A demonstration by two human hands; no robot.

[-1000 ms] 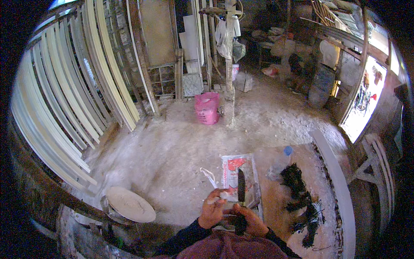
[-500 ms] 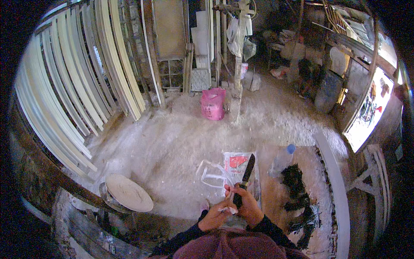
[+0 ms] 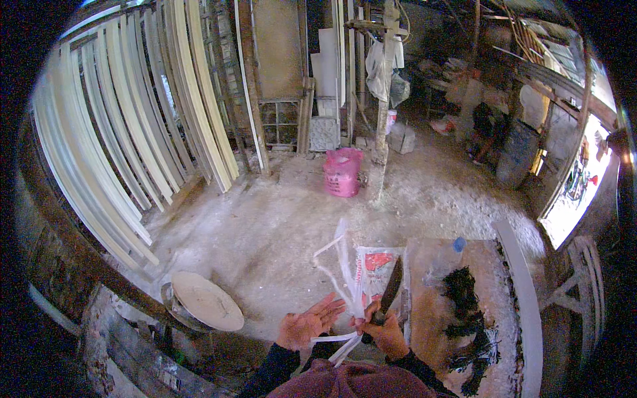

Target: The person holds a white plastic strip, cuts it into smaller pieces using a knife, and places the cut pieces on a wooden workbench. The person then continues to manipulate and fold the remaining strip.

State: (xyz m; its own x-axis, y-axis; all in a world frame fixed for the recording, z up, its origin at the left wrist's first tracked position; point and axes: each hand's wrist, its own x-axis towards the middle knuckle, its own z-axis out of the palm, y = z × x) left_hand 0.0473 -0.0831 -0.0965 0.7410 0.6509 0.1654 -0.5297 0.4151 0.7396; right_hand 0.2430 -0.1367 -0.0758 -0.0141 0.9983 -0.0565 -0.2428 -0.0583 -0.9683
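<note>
pretty rough in here tbh, dusty greyish floor (image 3: 265, 245), long pale strips (image 3: 200, 93) lined along the left side, skinny post (image 3: 383, 126) mid-room, murky back corner (image 3: 438, 36), doorway (image 3: 572, 199) on the right is blown-out bright

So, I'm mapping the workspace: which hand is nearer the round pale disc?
Left. The left hand, open, is right of the round pale disc; the right hand, holding the knife, is farther right.

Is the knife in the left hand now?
No, the right hand holds the knife, while the left hand is open.
</note>
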